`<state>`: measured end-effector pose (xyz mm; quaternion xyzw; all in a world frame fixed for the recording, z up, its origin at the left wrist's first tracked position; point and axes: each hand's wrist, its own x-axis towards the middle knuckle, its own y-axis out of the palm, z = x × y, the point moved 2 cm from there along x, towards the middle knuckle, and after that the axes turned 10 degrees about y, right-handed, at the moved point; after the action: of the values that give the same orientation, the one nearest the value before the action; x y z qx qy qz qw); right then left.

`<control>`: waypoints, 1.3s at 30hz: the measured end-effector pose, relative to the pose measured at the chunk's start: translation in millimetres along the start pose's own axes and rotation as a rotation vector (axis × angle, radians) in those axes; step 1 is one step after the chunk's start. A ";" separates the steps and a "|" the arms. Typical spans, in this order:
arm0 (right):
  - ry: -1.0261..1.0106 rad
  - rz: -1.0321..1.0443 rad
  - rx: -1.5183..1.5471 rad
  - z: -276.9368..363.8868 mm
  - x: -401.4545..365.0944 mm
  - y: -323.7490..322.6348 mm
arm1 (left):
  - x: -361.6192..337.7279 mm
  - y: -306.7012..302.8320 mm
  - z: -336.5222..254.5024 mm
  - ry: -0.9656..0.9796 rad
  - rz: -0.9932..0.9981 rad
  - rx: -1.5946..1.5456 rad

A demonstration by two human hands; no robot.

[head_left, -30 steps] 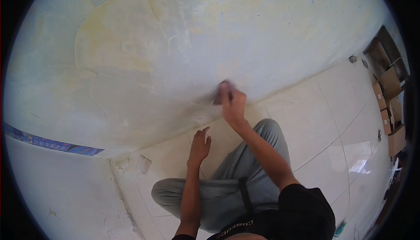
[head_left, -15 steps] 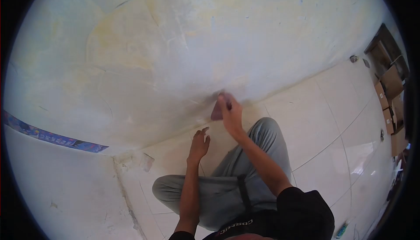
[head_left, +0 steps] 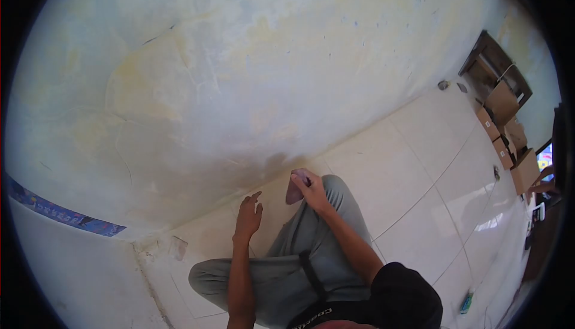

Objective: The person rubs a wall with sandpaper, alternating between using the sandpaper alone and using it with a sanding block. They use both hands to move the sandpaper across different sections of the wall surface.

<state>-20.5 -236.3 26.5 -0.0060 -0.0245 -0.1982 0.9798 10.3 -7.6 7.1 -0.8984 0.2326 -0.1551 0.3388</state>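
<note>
My right hand is closed round a flat, dark pinkish sheet or pad, held above my right knee, close to the foot of the wall. The patchy wall has pale blue and yellow areas, thin cracks and a darker smudge near its base. My left hand hovers over the floor tiles beside the wall, fingers apart, holding nothing. Both forearms reach over my crossed legs in grey trousers.
Pale floor tiles stretch right. Cardboard boxes and a wooden frame stand at the far right, near another person's arm. A patterned strip lies along the left wall. A green tube is at lower right.
The view has shifted, with the wall filling more of it. My right hand has come down from the wall with the sheet toward my knee. My left hand stays open.
</note>
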 end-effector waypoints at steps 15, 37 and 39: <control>-0.150 -0.031 -0.212 14.3 -7.1 8.8 | -180.2 -188.2 -243.7 -0.035 -1.534 0.555; -0.077 -0.047 -0.301 14.4 -5.0 5.5 | -91.3 -198.9 -408.9 -1.469 0.478 1.736; -0.041 -0.032 -0.280 16.0 -5.0 6.5 | -95.5 -203.4 -405.8 -1.462 -0.080 1.711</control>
<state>-23.3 -228.0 42.2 -0.1463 -0.0167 -0.2149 0.9655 -183.7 -40.7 427.1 -0.2526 -0.2337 0.2893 0.8932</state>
